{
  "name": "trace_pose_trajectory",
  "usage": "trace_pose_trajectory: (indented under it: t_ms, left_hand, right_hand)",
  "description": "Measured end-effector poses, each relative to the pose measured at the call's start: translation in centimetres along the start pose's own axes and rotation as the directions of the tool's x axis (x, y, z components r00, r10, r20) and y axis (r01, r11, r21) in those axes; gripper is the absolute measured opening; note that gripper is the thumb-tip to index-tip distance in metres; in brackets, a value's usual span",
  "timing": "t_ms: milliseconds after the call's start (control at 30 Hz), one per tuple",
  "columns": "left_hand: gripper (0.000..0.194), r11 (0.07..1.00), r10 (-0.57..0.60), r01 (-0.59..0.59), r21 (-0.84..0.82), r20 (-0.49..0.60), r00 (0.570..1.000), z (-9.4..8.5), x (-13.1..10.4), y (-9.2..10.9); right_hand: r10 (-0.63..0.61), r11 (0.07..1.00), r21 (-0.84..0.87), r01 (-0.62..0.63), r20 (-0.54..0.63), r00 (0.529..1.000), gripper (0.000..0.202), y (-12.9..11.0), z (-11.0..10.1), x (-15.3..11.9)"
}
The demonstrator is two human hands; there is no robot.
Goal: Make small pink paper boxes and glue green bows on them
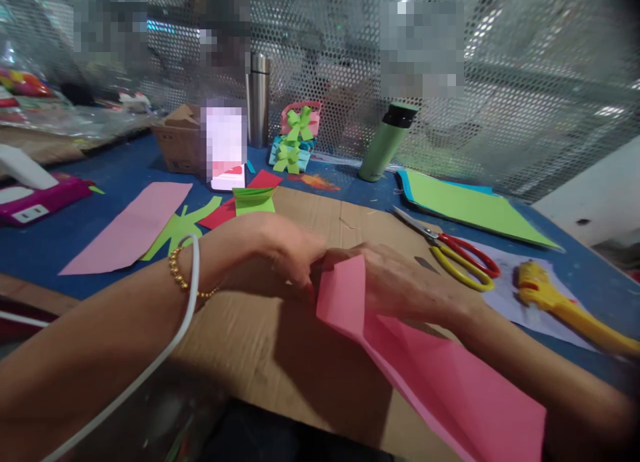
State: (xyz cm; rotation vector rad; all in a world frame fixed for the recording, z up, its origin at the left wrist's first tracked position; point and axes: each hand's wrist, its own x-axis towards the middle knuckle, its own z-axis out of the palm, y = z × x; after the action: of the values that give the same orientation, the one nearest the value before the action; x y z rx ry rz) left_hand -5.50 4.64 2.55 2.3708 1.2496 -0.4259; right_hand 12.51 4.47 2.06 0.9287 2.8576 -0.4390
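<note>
Two-handed, holds a creased pink paper (465, 395) raised over brown cardboard (230, 342), its upper end at the meeting of left hand (287, 245), fingers bent, and right hand (387, 282), partly behind the paper. Cannot tell either grip, with fingertips mostly hidden. Has scissors (463, 255) and a yellow glue gun (555, 302) to the right, then a phone (227, 177) and a green bottle (381, 145) farther back on the blue counter (127, 154).

Bare left hand (290, 244) and bare right hand (390, 277) close together, forearms (110, 335) converging.
Left wrist (227, 250) bends, fingers (299, 270) angling down; right fingertips hidden.
</note>
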Motion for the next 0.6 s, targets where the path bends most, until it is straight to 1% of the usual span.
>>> trace_pose_trajectory:
  t_ms: [67,133,167,200,267,333,367,433,500,600]
  left_hand:
    - [0.018,1.0,-0.002,0.003,-0.017,0.046,0.999,-0.3,0.1,-0.3]
    - [0.021,0.995,0.001,0.01,-0.1,0.106,0.994,-0.7,0.3,-0.7]
    - [0.023,0.987,0.007,0.012,-0.159,0.118,0.993,-0.8,0.5,-0.9]
    - [0.025,0.976,0.017,0.007,-0.219,0.111,0.994,-0.9,0.6,-1.1]
    - [0.027,0.948,0.071,-0.055,-0.313,0.039,0.997,-0.8,1.0,-1.4]
    - [0.025,0.922,0.128,-0.132,-0.365,-0.035,0.991,-0.6,1.4,-1.6]
    - [0.022,0.912,0.138,-0.144,-0.383,-0.045,0.989,-0.4,1.6,-1.6]
    - [0.021,0.901,0.111,-0.115,-0.417,-0.034,0.993,0.0,1.8,-1.4]
    - [0.028,0.896,0.066,-0.064,-0.439,-0.011,0.998,0.2,1.9,-1.2]
    - [0.033,0.899,0.057,-0.049,-0.435,0.005,0.998,0.3,2.2,-0.8]
  right_hand:
    - [0.022,0.999,-0.032,-0.022,-0.002,1.0,0.023,-0.1,0.0,0.0]
    - [0.031,0.996,-0.079,-0.033,-0.025,0.999,0.028,0.0,0.0,-0.1]
    - [0.028,0.994,-0.107,-0.033,-0.05,0.998,0.031,0.1,0.1,-0.2]
    - [0.022,0.99,-0.134,-0.032,-0.079,0.997,0.036,0.2,0.2,-0.2]
    - [0.005,0.984,-0.174,-0.03,-0.139,0.99,0.047,0.6,0.4,-0.3]
    - [-0.009,0.981,-0.19,-0.025,-0.174,0.985,0.055,1.1,0.6,-0.2]
    - [-0.01,0.981,-0.193,-0.025,-0.176,0.984,0.057,1.3,0.7,-0.2]
    - [-0.015,0.982,-0.185,-0.018,-0.173,0.985,0.059,1.6,0.9,-0.1]
    - [-0.026,0.988,-0.157,-0.003,-0.183,0.983,0.063,1.7,0.9,0.0]
    - [-0.025,0.995,-0.103,0.005,-0.194,0.981,0.069,1.8,0.7,0.1]
